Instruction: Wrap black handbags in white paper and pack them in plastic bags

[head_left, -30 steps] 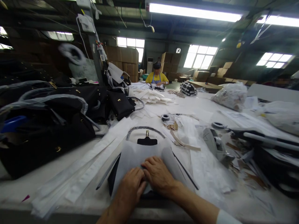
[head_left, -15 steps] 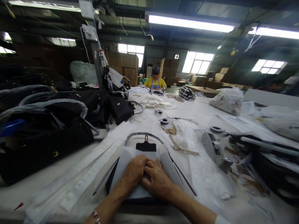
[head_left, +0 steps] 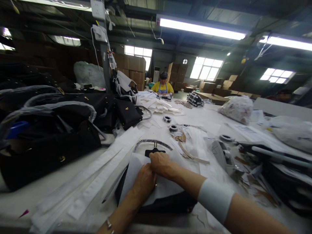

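Observation:
A black handbag (head_left: 168, 205) lies flat before me at the table's near edge, mostly covered by a white paper sheet (head_left: 167, 188). Beyond the sheet show its wrapped handle (head_left: 140, 142) and a black tab (head_left: 148, 152) with a gold clasp (head_left: 155, 144). My left hand (head_left: 145, 179) is closed over the middle of the sheet, knuckles up. Touching it, my right hand (head_left: 161, 163) is closed at the near edge of the tab. The fingertips of both hands are hidden, so what they pinch cannot be made out.
Black handbags (head_left: 80, 139) are piled on the left. White strips (head_left: 97, 182) lie beside the work. To the right stand a grey tape dispenser (head_left: 220, 156), tape rolls (head_left: 173, 128) and paper scraps. A person in yellow (head_left: 162, 87) sits at the far end.
My right hand has moved forward to the tab, its forearm now crossing the bag's right side. My left hand has drawn slightly back. Both hands have closed more, and the view has shifted slightly.

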`<state>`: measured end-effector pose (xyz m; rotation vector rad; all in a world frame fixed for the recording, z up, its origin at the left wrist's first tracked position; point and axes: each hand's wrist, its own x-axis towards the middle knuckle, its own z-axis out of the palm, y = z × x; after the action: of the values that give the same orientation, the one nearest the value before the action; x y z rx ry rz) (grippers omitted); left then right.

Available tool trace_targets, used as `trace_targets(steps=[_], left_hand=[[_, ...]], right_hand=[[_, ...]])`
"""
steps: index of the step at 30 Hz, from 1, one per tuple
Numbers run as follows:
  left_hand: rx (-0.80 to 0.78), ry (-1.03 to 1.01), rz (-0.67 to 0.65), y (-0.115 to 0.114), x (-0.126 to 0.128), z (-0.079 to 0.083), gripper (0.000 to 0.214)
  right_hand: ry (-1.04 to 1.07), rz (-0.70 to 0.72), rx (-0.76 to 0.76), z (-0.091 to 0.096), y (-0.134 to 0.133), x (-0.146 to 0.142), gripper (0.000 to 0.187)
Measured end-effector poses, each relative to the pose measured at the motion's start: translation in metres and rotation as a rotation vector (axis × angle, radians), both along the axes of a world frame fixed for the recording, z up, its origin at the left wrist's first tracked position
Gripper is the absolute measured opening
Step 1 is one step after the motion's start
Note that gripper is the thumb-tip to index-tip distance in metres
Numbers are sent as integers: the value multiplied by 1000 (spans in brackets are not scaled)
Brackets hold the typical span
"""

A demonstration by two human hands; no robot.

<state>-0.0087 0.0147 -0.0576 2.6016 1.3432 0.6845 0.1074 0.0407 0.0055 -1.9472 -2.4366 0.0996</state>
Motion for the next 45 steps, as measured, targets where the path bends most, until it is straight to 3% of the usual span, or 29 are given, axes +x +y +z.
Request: trace_targets(steps=[5,10,17,23,34,39,45], left_hand=[[78,39,161,-3,-6,10,14],[104,101,189,-1,-9,6,19],[110,147,197,3,-11,8,22],[111,164,228,7,-13,12,31],[148,148,228,8,-12,15,30],[154,152,190,10,-12,18,30],[153,171,152,13,-10,16,33]], right_hand=[[43,-34,147,-32,-26,24,18],[132,13,337,-51,-32,33,21],[127,9,290,-46,-31,32,22],[121,-21,217,-42,-30,34,35],[161,-32,17,-35,-17,39,58],[187,-45,87,-39,-21,41,56],[209,-138,29,-40,-19,41,43]])
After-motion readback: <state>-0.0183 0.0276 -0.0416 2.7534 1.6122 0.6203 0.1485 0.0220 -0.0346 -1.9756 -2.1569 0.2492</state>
